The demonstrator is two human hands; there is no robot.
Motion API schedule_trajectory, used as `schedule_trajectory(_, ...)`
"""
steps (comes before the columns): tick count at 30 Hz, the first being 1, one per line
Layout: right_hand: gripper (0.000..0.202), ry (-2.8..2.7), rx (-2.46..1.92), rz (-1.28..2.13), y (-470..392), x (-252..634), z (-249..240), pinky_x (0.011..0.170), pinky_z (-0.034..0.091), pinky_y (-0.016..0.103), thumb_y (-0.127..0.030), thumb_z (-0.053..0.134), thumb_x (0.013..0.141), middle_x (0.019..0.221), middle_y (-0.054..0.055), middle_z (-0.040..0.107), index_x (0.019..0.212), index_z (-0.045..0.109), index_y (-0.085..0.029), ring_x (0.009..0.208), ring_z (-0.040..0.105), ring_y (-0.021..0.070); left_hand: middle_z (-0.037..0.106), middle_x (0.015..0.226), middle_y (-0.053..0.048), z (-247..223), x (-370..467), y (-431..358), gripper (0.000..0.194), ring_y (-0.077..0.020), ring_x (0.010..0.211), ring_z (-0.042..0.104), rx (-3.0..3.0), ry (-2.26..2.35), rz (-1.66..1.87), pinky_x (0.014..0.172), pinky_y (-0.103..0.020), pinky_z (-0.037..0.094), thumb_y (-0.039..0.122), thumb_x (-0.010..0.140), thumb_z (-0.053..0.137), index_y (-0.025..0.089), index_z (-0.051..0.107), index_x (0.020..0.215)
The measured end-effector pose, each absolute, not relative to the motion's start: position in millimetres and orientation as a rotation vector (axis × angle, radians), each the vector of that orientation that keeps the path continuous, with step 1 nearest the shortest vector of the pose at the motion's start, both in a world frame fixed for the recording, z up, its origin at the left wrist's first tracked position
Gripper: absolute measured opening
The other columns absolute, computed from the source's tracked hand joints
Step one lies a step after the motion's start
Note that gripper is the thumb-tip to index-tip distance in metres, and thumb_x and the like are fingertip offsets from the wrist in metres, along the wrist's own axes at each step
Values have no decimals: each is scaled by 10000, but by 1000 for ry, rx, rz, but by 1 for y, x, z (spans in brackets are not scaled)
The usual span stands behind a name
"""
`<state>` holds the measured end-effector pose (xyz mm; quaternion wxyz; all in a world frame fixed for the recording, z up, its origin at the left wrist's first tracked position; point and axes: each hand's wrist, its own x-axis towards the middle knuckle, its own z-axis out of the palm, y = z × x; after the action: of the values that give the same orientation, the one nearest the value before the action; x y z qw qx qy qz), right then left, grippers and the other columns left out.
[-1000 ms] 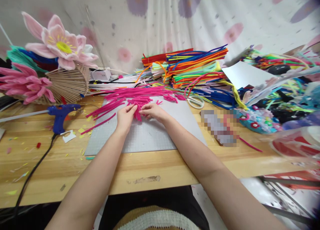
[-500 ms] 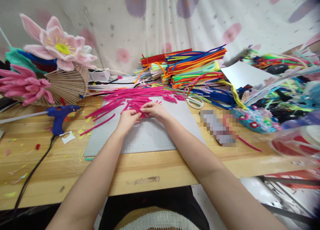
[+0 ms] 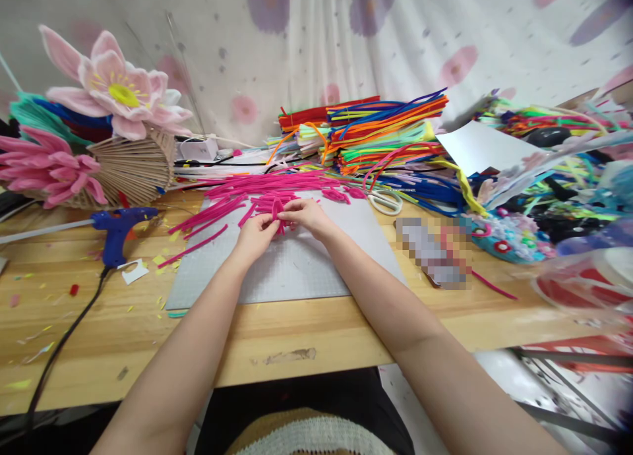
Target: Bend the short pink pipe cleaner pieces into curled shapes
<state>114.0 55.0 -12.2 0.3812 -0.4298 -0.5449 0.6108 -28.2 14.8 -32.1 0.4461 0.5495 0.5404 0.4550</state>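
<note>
My left hand (image 3: 257, 236) and my right hand (image 3: 305, 216) meet above the far part of a grey cutting mat (image 3: 301, 277). Between their fingertips is a bent pink pipe cleaner (image 3: 277, 208), looped into a narrow petal-like shape that stands up. Both hands pinch it, the left low on its near side, the right from the other side. Its lower end is partly hidden by the fingers. Loose pink pipe cleaners (image 3: 212, 212) lie just behind and left of the hands. Small finished-looking pink loops (image 3: 336, 196) rest at the mat's far right.
A blue glue gun (image 3: 119, 231) with a black cord lies left. Fluffy pink flowers (image 3: 121, 92) stand behind it. White-handled scissors (image 3: 386, 202) and a blurred-out flat object (image 3: 432, 252) are at right. Bundles of coloured pipe cleaners (image 3: 386, 132) are stacked at the back.
The pink pipe cleaner piece has turned more upright between my fingers, its loop now showing above them. My hands have shifted only slightly.
</note>
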Motion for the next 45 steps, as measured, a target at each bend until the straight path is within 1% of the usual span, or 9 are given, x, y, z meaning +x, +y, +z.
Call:
schedule_trajectory(4, 240, -1237, -1086, 1602, 54, 113, -12, 466, 390, 188, -239, 756, 536, 533, -55, 534, 618, 550, -146, 475, 475, 52, 678, 806, -40, -29, -23, 12, 363, -169, 717, 609, 1309, 1275, 1181, 650, -285, 505, 443, 645, 654, 169, 686, 881)
schedule_trajectory(7, 238, -1224, -1108, 1601, 54, 114, -11, 461, 369, 191, -236, 750, 544, 524, -56, 528, 617, 541, -147, 466, 466, 52, 679, 763, -30, -30, -21, 10, 349, -166, 702, 611, 1323, 1295, 1157, 674, -294, 504, 451, 647, 664, 168, 699, 848)
schedule_trajectory(13, 265, -1253, -1085, 1682, 53, 116, -10, 450, 342, 191, -259, 766, 533, 502, -52, 543, 630, 549, -143, 446, 472, 53, 686, 711, -52, -20, -23, 7, 266, -164, 684, 634, 1100, 1223, 1109, 674, -300, 520, 338, 596, 737, 125, 695, 750)
schedule_trajectory(20, 295, -1206, -960, 1801, 51, 118, -11, 464, 378, 193, -260, 782, 526, 560, -50, 577, 689, 565, -143, 458, 503, 53, 698, 761, -89, -11, -28, 4, 113, -135, 716, 655, 898, 1090, 975, 699, -253, 533, 184, 711, 671, 90, 687, 772)
schedule_trajectory(26, 255, -1365, -794, 1958, 54, 120, -14, 453, 386, 192, -290, 736, 609, 557, -19, 604, 751, 612, -118, 444, 505, 58, 692, 770, -85, -16, -31, 5, 115, -130, 703, 647, 953, 1048, 900, 659, -255, 546, 197, 747, 646, 93, 686, 777)
schedule_trajectory(30, 233, -1385, -830, 1854, 56, 121, -17, 402, 329, 177, -287, 737, 617, 510, -25, 572, 684, 602, -108, 411, 468, 45, 693, 798, -92, -14, -29, 3, 130, -140, 714, 659, 947, 1045, 892, 623, -248, 548, 208, 757, 641, 95, 673, 813)
schedule_trajectory(37, 246, -1340, -817, 1876, 54, 120, -16, 390, 318, 159, -297, 731, 638, 471, -43, 522, 636, 566, -115, 401, 435, 33, 682, 735, -70, -12, -24, 4, 136, -107, 637, 654, 774, 1015, 885, 579, -194, 539, 155, 823, 551, 87, 664, 790)
schedule_trajectory(42, 268, -1376, -775, 2053, 52, 123, -13, 407, 343, 160, -328, 730, 648, 483, -45, 525, 705, 580, -114, 424, 457, 41, 678, 720, -62, -9, -25, 4, 187, -101, 636, 659, 704, 1015, 826, 543, -156, 525, 122, 847, 500, 85, 661, 760)
schedule_trajectory(45, 301, -1429, -779, 2039, 52, 124, -12, 401, 332, 163, -356, 734, 641, 490, -35, 542, 724, 588, -106, 427, 472, 47, 675, 702, -58, -8, -26, 3, 191, -109, 646, 663, 716, 1016, 836, 540, -157, 527, 114, 847, 496, 84, 657, 748)
